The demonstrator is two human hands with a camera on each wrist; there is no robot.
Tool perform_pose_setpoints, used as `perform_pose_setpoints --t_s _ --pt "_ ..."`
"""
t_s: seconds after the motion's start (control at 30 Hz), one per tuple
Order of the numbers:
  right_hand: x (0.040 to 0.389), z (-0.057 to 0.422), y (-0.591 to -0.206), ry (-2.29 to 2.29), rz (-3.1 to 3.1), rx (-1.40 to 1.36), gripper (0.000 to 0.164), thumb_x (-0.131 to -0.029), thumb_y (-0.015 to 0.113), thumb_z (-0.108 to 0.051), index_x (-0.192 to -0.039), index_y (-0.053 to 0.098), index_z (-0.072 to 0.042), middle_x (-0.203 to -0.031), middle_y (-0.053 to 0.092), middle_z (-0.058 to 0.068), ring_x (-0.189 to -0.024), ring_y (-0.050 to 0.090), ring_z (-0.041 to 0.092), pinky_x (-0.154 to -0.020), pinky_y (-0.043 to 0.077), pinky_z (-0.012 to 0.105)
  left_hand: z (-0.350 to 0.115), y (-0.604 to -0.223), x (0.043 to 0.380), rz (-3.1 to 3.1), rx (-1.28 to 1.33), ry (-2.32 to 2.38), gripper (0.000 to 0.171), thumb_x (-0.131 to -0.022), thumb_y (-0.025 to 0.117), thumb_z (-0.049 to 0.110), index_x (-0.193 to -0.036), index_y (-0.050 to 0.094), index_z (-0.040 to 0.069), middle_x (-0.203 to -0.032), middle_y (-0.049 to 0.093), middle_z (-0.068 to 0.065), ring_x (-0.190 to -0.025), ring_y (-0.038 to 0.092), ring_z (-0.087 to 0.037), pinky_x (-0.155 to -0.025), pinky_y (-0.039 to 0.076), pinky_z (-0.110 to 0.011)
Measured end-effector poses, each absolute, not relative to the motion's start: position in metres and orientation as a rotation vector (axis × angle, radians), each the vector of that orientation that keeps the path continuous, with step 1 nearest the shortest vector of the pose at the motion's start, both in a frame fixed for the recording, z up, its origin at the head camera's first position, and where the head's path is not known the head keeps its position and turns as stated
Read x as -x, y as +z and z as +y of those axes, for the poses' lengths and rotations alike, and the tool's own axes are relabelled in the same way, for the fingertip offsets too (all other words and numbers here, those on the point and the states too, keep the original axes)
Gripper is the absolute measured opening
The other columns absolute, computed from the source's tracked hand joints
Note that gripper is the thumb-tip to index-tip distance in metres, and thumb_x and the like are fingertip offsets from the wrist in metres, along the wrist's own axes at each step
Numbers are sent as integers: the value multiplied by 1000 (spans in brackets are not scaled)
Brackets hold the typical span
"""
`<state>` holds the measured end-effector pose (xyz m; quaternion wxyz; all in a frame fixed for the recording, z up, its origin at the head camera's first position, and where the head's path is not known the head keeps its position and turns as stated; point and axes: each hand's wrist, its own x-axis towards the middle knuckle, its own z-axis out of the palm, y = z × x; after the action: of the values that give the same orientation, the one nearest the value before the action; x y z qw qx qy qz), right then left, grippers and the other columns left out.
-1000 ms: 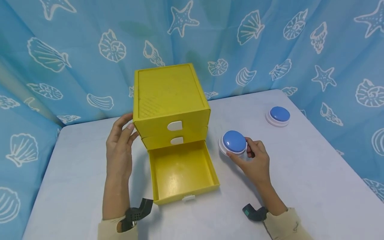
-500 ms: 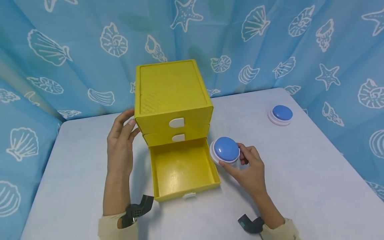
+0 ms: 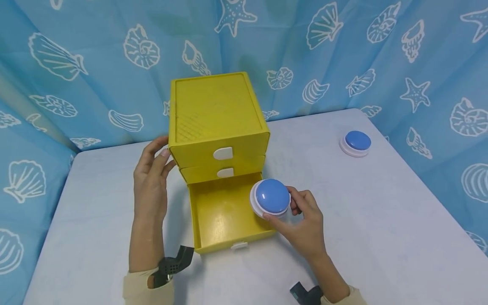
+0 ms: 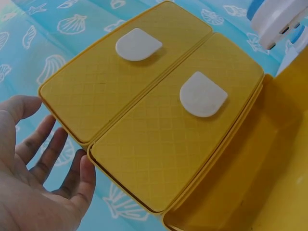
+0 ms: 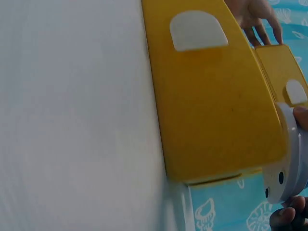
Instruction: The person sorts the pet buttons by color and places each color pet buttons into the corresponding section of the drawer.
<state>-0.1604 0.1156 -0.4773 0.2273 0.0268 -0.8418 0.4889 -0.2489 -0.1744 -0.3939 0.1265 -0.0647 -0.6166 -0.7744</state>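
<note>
A yellow drawer cabinet (image 3: 219, 110) stands on the table, its bottom drawer (image 3: 217, 220) pulled out and bare inside. My left hand (image 3: 151, 182) rests against the cabinet's left side, fingers spread and lightly bent, as the left wrist view also shows. Between thumb and fingers, my right hand (image 3: 305, 224) grips a round push button (image 3: 272, 196) with a blue dome and white base. The button is held tilted over the right wall of the open drawer. In the right wrist view the button's white base (image 5: 284, 159) shows beside the drawer front (image 5: 211, 96).
Another blue-and-white push button (image 3: 357, 142) sits at the table's far right. Two upper drawers with white tabs (image 3: 223, 153) are closed. A blue curtain with seashell prints (image 3: 152, 84) hangs behind the white table (image 3: 381, 220).
My right hand has carried the push button leftward, from beside the cabinet to over the drawer's right side. The left hand stays against the cabinet.
</note>
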Motion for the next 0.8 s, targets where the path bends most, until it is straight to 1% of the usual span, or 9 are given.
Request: perform_pose_setpoints --t_s 0.1,0.2,0.4,0.5,0.6,0.8 --pt "154 103 -463 1400 -2291 -108 68 -58 88 -19 -118 59 -9 -88 44 9 -78 43 18 -65 38 24 -174 -394 249 -1793 178 -2253 39 -89 60 28 -125 55 12 -134 43 -5 -118 44 -24 -98 39 -33" --pt "148 92 -449 1429 -2290 -134 66 -58 88 -15 -116 60 -5 -87 44 13 -77 44 22 -65 38 22 -174 -394 250 -1793 162 -2254 39 -89 61 28 -125 55 13 -134 43 -5 -117 44 -24 -97 40 -33" --pt "142 75 -438 1446 -2278 -193 66 -56 88 -13 -115 60 -1 -85 45 11 -75 45 24 -62 40 22 -174 -393 251 -1770 187 -2274 40 -89 61 28 -125 55 12 -134 44 -6 -118 44 -24 -98 39 -36" --pt "142 68 -439 1448 -2258 -249 68 -55 89 -13 -115 60 0 -83 44 10 -73 44 23 -61 39 21 -174 -394 251 -1770 178 -2273 40 -89 61 28 -125 55 12 -134 44 -5 -118 44 -24 -98 38 -37" --pt "142 63 -444 1457 -2238 -302 69 -55 89 -17 -116 60 -2 -83 43 10 -73 43 22 -59 37 21 -175 -394 251 -1773 169 -2273 40 -89 61 28 -125 55 12 -134 44 -5 -118 44 -24 -98 38 -36" --pt "147 61 -466 1425 -2283 -326 71 -57 87 -37 -119 59 -18 -85 41 1 -74 42 16 -57 39 28 -176 -395 251 -1798 151 -2261 41 -88 62 30 -125 55 14 -134 44 -4 -118 44 -22 -99 37 -39"
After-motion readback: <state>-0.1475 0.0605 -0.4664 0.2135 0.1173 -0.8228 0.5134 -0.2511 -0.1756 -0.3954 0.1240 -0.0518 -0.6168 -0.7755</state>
